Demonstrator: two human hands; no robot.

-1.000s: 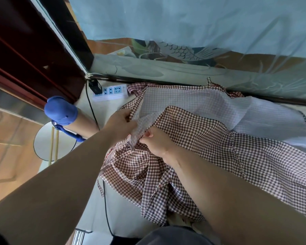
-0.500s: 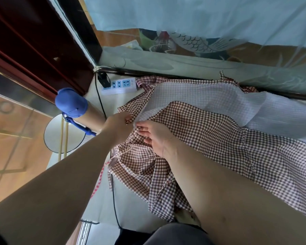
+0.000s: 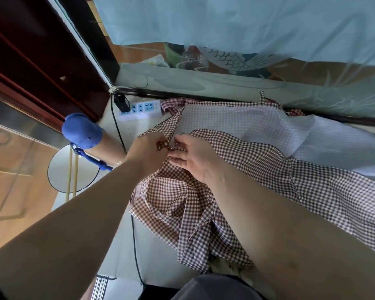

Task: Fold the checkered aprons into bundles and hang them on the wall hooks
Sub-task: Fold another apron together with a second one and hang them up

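A brown-and-white checkered apron (image 3: 258,169) lies spread over the white table (image 3: 136,131), its pale underside turned up at the back and its front part hanging crumpled over the near edge. My left hand (image 3: 147,152) pinches a fold of the apron's left edge. My right hand (image 3: 193,156) lies right beside it, fingers bent on the same fold of cloth. Both hands nearly touch. No wall hooks are in view.
A white power strip (image 3: 142,109) with a black plug and cable lies at the table's back left. A beige bottle with a blue cap (image 3: 82,132) stands left of my hands. Behind the table runs a glass panel (image 3: 247,40); dark wood framing is at left.
The view has shifted and my hands have moved a little toward the apron's back left edge. My right hand has spread flatter on the cloth while the left keeps pinching the fold.
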